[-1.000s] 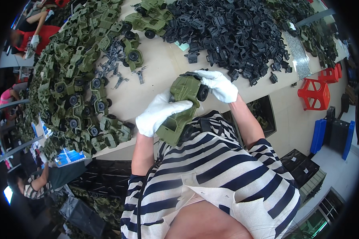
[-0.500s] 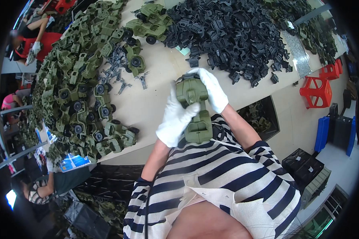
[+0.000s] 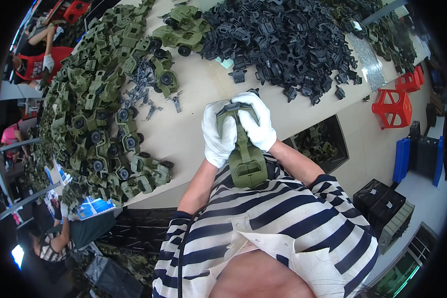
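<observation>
An olive-green toy vehicle body (image 3: 248, 168) is held upright close to my striped shirt, its hood end pointing away from me. My left hand (image 3: 219, 133), in a white glove, grips its left side with the thumb on top. On the other side my right hand (image 3: 257, 121), gloved too, wraps round the front end, thumb pressed down on the hood. A dark part (image 3: 235, 107) shows at the front end between my fingers; most of it is covered. Beyond my hands lies a large heap of black plastic parts (image 3: 278, 44).
Green toy vehicles (image 3: 97, 124) pile along the table's left side, several with black wheels. Small grey parts (image 3: 146, 89) lie beside them. A bin (image 3: 323, 144) of green pieces sits below the table edge at right, near red stools (image 3: 392, 108). Other people work at far left.
Both hands have shifted to the vehicle's front end, thumbs now side by side on its hood. The rear of the vehicle has tilted lower, nearer my body.
</observation>
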Demonstrator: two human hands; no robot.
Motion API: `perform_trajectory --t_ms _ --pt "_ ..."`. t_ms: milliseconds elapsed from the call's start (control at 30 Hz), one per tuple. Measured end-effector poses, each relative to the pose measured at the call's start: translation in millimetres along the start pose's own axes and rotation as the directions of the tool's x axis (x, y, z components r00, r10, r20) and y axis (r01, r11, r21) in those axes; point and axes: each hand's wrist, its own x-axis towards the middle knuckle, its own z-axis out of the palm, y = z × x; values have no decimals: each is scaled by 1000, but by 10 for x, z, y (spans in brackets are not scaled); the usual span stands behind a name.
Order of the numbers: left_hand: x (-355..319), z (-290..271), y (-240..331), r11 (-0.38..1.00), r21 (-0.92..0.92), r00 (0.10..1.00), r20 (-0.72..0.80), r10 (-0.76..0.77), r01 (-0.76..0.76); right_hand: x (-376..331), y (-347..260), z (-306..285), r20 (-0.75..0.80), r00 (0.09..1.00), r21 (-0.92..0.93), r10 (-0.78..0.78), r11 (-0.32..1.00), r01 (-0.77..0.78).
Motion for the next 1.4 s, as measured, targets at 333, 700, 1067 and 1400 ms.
perform_trajectory --t_ms 333,700,1067,1400 --pt "765 -561 -1009 630 748 907 -388 163 207 -438 703 -1745 -664 715 -417 216 687 -595" --pt "1414 -1296 -1453 926 -164 754 -542 -373 340 -290 563 -1468 -330 874 -608 357 628 -486" --pt "-321 -587 -1104 271 -853 709 152 -689 446 -41 1227 -216 41 858 -871 512 439 -221" --pt "-183 -547 -978 796 87 795 -184 -578 599 -84 1036 -368 109 861 -865 497 474 -165"
